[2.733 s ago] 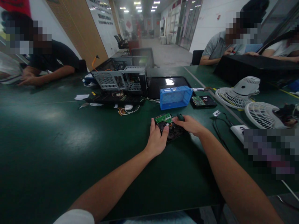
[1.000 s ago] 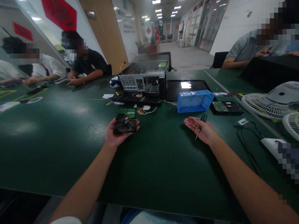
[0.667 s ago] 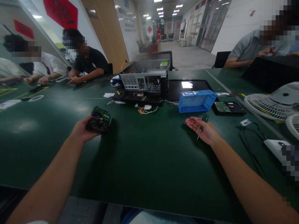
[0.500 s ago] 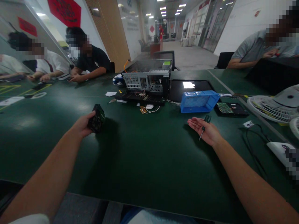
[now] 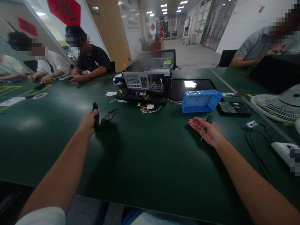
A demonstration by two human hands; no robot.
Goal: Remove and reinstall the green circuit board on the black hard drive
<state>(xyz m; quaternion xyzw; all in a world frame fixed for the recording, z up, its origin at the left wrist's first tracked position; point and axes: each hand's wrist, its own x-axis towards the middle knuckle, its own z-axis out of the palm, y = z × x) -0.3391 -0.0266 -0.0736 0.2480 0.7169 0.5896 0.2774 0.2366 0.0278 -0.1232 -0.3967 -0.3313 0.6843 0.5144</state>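
Observation:
My left hand (image 5: 88,122) is closed round a black hard drive (image 5: 95,115), held upright on its edge over the green table (image 5: 150,162). A small green circuit board (image 5: 111,114) lies loose on the table just right of the drive. My right hand (image 5: 207,129) rests palm up on the table with its fingers stretched out. A small screwdriver (image 5: 206,124) with a dark green handle lies across that palm, its tip pointing toward me.
An open computer case (image 5: 147,79) stands at the back centre with cables in front of it. To its right are a blue plastic bin (image 5: 201,101), a second hard drive (image 5: 233,108), white fans (image 5: 274,104) and a black cord (image 5: 254,137). Other people sit at the far left and far right.
My left hand carried the hard drive leftward and tipped it from flat onto its edge. The green circuit board now lies on the table beside it. My right hand stayed put.

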